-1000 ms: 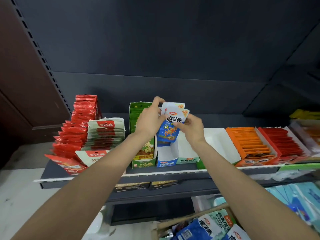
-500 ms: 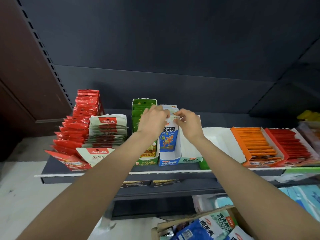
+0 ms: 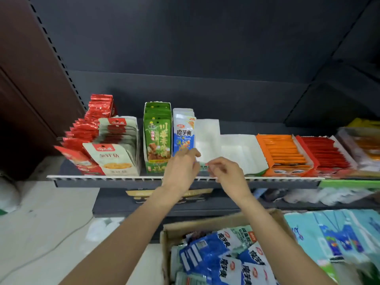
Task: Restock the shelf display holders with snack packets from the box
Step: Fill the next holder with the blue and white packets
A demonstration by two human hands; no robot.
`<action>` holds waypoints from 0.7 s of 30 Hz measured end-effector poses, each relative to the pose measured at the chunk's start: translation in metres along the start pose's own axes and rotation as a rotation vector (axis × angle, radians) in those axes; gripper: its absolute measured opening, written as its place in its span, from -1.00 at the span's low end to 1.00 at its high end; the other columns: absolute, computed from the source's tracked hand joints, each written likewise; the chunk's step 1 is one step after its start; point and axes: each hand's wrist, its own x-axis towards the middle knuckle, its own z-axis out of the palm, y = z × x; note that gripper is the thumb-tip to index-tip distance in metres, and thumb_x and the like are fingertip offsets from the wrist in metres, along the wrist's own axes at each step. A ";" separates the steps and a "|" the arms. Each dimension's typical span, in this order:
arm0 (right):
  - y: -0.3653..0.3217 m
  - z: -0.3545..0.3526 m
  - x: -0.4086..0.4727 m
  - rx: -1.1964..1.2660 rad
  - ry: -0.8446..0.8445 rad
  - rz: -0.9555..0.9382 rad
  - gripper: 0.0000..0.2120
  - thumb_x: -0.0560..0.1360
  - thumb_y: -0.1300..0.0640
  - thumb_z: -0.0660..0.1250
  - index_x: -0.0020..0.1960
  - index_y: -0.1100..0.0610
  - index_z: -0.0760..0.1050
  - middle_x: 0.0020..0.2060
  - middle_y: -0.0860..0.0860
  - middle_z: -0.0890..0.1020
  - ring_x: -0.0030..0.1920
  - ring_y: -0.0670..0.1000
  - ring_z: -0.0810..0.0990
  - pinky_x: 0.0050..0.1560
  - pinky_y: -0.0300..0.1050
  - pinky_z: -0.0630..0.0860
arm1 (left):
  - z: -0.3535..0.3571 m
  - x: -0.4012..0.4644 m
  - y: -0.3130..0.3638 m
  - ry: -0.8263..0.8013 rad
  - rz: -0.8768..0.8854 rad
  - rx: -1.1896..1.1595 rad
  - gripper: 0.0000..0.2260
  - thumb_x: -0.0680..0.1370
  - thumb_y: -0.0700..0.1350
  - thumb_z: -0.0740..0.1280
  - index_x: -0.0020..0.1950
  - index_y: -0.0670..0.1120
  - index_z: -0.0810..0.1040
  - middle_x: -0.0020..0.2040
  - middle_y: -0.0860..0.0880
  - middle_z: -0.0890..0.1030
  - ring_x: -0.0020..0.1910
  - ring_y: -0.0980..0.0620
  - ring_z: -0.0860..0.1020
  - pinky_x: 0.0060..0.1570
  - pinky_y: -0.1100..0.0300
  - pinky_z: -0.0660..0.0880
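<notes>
Item, shelf (image 3: 127, 177): we find the blue-and-white holder (image 3: 183, 128) between the green holder (image 3: 158, 136) to its left and an empty white holder (image 3: 207, 138) to its right, blue snack packets (image 3: 183, 134) standing upright inside it.

Item, hands: our left hand (image 3: 181, 169) and right hand (image 3: 226, 173) hover near the shelf's front edge, fingers loosely curled, holding nothing.

Item, box (image 3: 226, 221): near us, below the shelf, stocked with more blue packets.

Step, as we judge it: one load placed; next we reach down into the box for another.
</notes>
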 end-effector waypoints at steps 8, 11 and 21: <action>0.100 -0.026 -0.105 -0.169 -0.202 0.083 -0.83 0.52 0.31 0.25 0.01 0.13 0.57 -0.09 0.03 0.66 -0.05 0.01 0.63 0.06 -0.07 0.53 | 0.075 -0.117 0.052 -0.090 -0.098 -0.048 -0.82 0.57 -0.15 0.23 0.15 -0.09 0.51 0.02 -0.04 0.54 -0.01 -0.04 0.52 -0.03 0.02 0.51; 0.133 -0.029 -0.122 -0.312 -0.283 0.166 -0.78 0.54 0.22 0.28 0.18 0.19 0.51 0.10 0.11 0.62 0.13 0.08 0.57 0.15 -0.06 0.46 | 0.108 -0.147 0.048 -0.332 -0.238 0.078 -0.77 0.59 -0.17 0.17 0.23 -0.14 0.45 0.17 -0.08 0.47 0.15 -0.11 0.47 0.11 -0.03 0.46; 0.187 -0.026 -0.155 -0.546 -0.724 0.084 -0.36 0.41 0.02 0.46 0.43 0.06 0.33 0.41 0.04 0.35 0.38 0.07 0.32 0.32 -0.15 0.25 | 0.159 -0.178 0.027 -0.622 -0.377 0.312 -0.51 0.60 -0.24 0.17 0.51 -0.10 0.12 0.40 -0.17 0.34 0.31 -0.18 0.40 0.20 -0.02 0.37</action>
